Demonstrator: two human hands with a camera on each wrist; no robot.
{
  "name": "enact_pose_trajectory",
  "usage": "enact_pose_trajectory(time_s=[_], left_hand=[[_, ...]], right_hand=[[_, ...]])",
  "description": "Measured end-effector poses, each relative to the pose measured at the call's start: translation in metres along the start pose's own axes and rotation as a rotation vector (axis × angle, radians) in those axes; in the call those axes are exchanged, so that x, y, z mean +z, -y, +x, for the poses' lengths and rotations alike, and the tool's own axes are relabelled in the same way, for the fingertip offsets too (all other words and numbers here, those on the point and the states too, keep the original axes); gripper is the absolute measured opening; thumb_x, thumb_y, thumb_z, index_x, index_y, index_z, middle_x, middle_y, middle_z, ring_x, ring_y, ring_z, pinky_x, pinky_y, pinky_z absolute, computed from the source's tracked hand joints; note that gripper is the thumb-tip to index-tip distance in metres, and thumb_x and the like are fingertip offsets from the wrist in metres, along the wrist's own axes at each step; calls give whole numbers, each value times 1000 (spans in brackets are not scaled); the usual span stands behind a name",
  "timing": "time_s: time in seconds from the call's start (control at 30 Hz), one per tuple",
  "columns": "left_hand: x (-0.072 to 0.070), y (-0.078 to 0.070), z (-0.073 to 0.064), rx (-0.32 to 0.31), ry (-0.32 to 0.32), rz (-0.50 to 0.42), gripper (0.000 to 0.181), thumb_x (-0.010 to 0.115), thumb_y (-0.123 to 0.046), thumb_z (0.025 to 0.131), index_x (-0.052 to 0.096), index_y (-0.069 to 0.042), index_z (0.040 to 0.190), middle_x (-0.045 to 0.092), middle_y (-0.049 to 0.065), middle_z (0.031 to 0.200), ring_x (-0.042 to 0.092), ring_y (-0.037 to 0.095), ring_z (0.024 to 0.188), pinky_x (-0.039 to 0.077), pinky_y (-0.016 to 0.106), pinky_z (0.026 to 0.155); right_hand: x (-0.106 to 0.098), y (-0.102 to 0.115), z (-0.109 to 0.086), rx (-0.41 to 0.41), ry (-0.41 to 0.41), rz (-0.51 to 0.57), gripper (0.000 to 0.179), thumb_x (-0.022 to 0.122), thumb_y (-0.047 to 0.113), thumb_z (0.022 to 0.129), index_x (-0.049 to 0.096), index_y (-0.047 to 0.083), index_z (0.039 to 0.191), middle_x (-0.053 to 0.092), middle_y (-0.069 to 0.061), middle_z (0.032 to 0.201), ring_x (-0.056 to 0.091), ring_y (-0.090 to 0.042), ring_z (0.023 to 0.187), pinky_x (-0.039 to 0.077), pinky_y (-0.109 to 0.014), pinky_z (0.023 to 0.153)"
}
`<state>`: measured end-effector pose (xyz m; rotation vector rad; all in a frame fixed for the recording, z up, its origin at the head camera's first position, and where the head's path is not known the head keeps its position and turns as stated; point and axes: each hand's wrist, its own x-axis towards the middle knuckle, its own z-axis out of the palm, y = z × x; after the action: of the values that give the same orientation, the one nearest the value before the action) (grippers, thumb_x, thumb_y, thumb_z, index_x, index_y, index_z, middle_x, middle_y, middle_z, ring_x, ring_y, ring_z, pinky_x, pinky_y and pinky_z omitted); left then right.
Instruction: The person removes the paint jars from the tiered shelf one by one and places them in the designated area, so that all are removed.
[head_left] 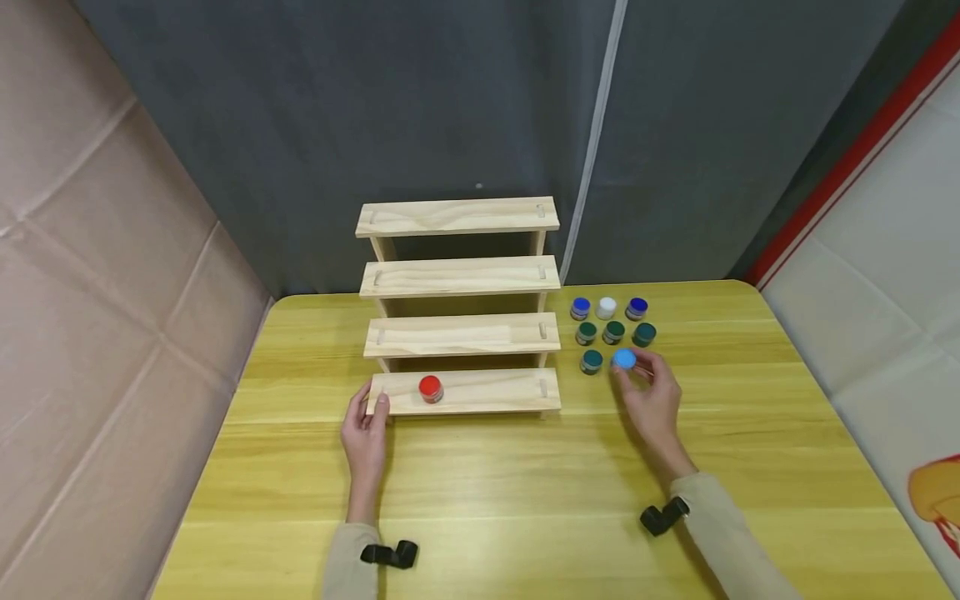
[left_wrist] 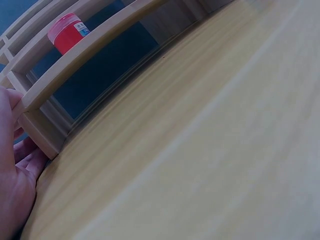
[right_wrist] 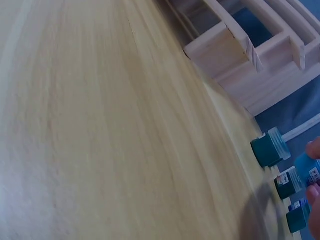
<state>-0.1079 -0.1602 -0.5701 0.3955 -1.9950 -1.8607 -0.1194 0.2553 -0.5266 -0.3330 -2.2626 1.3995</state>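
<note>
A stepped wooden rack (head_left: 465, 335) with bare pale shelves stands on the table. On its lowest shelf sits a small red paint jar (head_left: 431, 388), left of the middle; its label shows in the left wrist view. My left hand (head_left: 365, 429) grips the left end of that lowest shelf, thumb on top. My right hand (head_left: 654, 400) pinches a light blue paint jar (head_left: 623, 359) between thumb and fingers, at the front right of a group of jars. In the right wrist view only fingertips (right_wrist: 314, 195) and part of the blue jar (right_wrist: 309, 169) show.
Beside the rack stand several other jars: a dark green one (head_left: 591, 362) in front, more green ones (head_left: 613, 332) behind, then two blue ones and a white one (head_left: 606, 307) at the back. A dark curtain (head_left: 450, 100) hangs behind the wooden table (head_left: 480, 517).
</note>
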Motion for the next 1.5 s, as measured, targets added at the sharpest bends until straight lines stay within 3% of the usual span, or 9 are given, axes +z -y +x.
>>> enact_pose_trajectory(time_s=[0.13,0.33,0.57,1.13,1.5], left_hand=[[-1,0,0,4,13,2,42,66,-13,105,60,-1,145,69,32,133,59,4,72,50,13,63],[-1,-1,0,4,10,0,41,66,-14,105,62,-2,144,70,30,132,57,4,70,49,13,62],[0,0,0,-3,-3,-2,40,66,-13,105,63,-3,144,71,28,130,57,4,70,50,14,62],[-1,0,-1,-23,12,13,40,65,-13,105,62,-7,145,72,27,130,55,5,66,49,14,59],[-1,-2,0,-10,17,-3,41,65,-14,106,61,-5,146,70,30,132,55,5,68,49,14,61]], right_hand=[[1,-3,5,33,1,-29,40,77,2,94,64,-6,131,70,-23,127,60,3,100,50,-8,94],[4,-7,12,57,-1,-70,39,76,4,96,64,-6,131,70,-26,126,69,-31,108,45,-3,88],[8,-15,17,73,6,-67,40,77,5,95,63,-9,131,70,-29,125,70,-42,111,43,4,84],[13,-26,18,52,-4,-73,42,76,4,94,62,-11,130,69,-32,125,69,-44,112,41,4,82],[9,-7,13,9,-55,-23,43,75,6,95,61,-8,134,66,-25,132,64,-37,120,52,-29,103]])
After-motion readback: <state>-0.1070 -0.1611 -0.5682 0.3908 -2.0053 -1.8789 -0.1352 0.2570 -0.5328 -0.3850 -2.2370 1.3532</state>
